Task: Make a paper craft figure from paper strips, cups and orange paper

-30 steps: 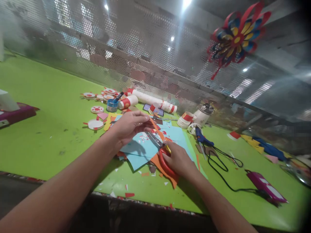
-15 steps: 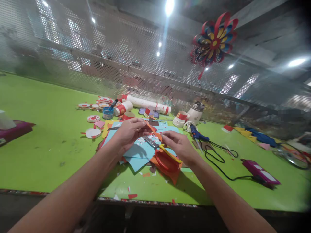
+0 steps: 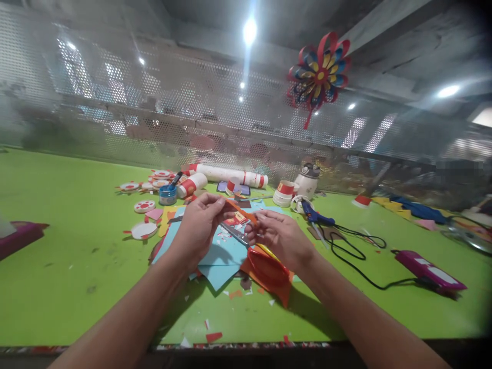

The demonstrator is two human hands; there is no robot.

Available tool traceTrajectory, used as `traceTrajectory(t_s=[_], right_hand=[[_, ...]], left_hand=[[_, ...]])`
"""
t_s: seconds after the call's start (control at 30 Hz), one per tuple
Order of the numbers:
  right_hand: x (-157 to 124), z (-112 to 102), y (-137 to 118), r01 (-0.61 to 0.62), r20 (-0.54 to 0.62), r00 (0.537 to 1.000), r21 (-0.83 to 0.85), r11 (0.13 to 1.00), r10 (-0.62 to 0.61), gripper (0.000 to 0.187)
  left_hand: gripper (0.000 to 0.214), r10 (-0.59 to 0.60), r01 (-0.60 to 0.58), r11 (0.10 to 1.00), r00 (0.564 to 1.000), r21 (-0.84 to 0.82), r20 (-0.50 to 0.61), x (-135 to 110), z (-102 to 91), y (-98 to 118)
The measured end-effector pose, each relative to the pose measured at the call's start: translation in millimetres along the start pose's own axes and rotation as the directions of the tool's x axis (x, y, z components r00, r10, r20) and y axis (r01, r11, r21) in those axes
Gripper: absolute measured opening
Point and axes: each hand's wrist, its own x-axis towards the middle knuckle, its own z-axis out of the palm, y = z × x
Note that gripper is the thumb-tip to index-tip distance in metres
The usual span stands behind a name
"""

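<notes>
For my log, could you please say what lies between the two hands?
In the head view, an orange strip spans left hand to right hand, above the scissors.

Green table [image 3: 49, 302] — paper sheets [image 3: 219, 279] | blue jar [image 3: 167, 197] | white bottle [image 3: 306, 185] | corded purple box [image 3: 430, 270] | scraps [image 3: 214, 337]

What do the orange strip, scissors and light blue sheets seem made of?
Orange strip: probably paper or thin card, matte, since it looks flat and shows no shine.
Scissors: blades seem metal, grey with a bright sheen; red and yellow handles likely glossy plastic, given their highlights.
Light blue sheets: likely matte paper, flat and sharp-cornered.
</notes>
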Motion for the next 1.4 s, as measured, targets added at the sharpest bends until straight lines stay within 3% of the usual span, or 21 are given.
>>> traceTrajectory(t_s=[0.2,0.37,0.63,0.7,0.77,0.87,0.93,0.97,1.03,1.1,1.2,1.3,1.4], right_hand=[[-4.2,-0.3,-4.3,-0.04,0.07,0.997,0.028,0.999,0.038,0.015],[-5.3,-0.9,-2.3,-0.047,0.031,0.998,0.023,0.999,0.046,0.015],[-6.8,-0.6,0.6,0.047,-0.019,0.999,-0.011,0.999,-0.047,0.021],[-6.1,-2.1,1.8,0.073,-0.032,0.997,-0.049,0.996,-0.075,0.023],[-4.5,-3.9,3.2,0.103,-0.064,0.992,-0.127,0.987,-0.112,0.026],[-2.1,-6.1,5.7,0.163,-0.085,0.976,-0.321,0.933,-0.2,0.027],[-1.6,-7.5,7.5,0.216,-0.037,0.964,-0.469,0.857,-0.263,0.028],[-1.8,-8.3,8.3,0.24,-0.002,0.958,-0.541,0.806,-0.287,0.03],[-2.7,-10.3,9.1,0.281,0.076,0.948,-0.658,0.699,-0.309,0.036],[-3.6,-12.8,8.4,0.312,0.148,0.941,-0.724,0.615,-0.303,0.041],[-4.2,-17.2,4.8,0.337,0.194,0.935,-0.742,0.58,-0.297,0.041],[-3.5,-21.1,1.1,0.342,0.183,0.934,-0.705,0.621,-0.307,0.038],[-2.4,-23.2,0.0,0.333,0.145,0.936,-0.66,0.674,-0.321,0.037]], left_hand=[[0.013,0.032,-0.031,0.999,0.997,-0.008,0.077,-4.1,3.3,0.2],[0.012,0.059,-0.059,0.998,0.992,-0.01,0.112,-5.9,5.9,2.5],[0.008,0.061,-0.063,0.998,0.979,0.004,0.193,-6.3,2.5,3.0],[0.007,0.042,-0.049,0.998,0.982,0.033,0.183,-6.4,1.4,5.4],[0.007,0.105,-0.119,0.987,0.987,0.11,0.12,-7.2,0.8,8.8],[0.019,0.367,-0.371,0.849,0.926,0.375,0.085,-9.7,0.7,13.0],[0.021,0.481,-0.505,0.634,0.851,0.585,0.213,-11.6,1.1,13.4],[0.018,0.481,-0.547,0.512,0.822,0.662,0.307,-12.3,1.5,12.7],[0.014,0.37,-0.607,0.299,0.785,0.737,0.497,-12.6,2.0,10.2],[0.016,0.167,-0.632,0.207,0.775,0.747,0.61,-11.8,2.1,7.7],[0.022,-0.074,-0.572,0.245,0.794,0.782,0.604,-9.6,1.4,6.1],[0.02,-0.174,-0.44,0.34,0.839,0.831,0.516,-7.1,0.9,6.3],[0.015,-0.237,-0.321,0.449,0.857,0.834,0.457,-5.3,1.7,5.6]])
